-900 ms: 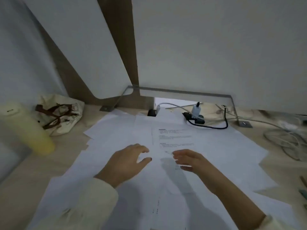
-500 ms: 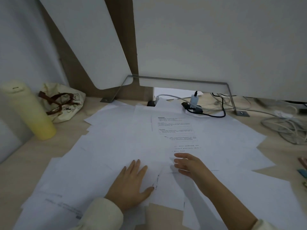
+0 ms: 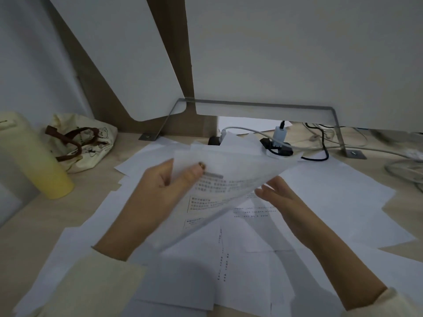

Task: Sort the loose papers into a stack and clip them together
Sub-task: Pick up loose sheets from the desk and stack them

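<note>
Dozens of loose papers [image 3: 332, 191] cover most of the pale wooden desk [image 3: 34, 225] in front of you, overlapping at all angles and not squared into any stack, some blank side up and some showing printed lines. One printed sheet [image 3: 233, 175] is held above that spread, tilted, its far corner reaching toward the back of the desk. Your left hand [image 3: 158, 193] pinches this sheet near its left edge, thumb on top, with the other fingers hidden beneath the paper. Your right hand [image 3: 281, 197] is just under the sheet's lower right edge with its fingers straight and close together, holding nothing; you cannot tell whether they touch the paper. At the left a yellow bottle [image 3: 34, 156] stands upright on the desk, and a cream cloth bag [image 3: 87, 143] with brown straps lies beside it. Behind the papers a white plug [image 3: 280, 136] sits in a black socket.
</note>
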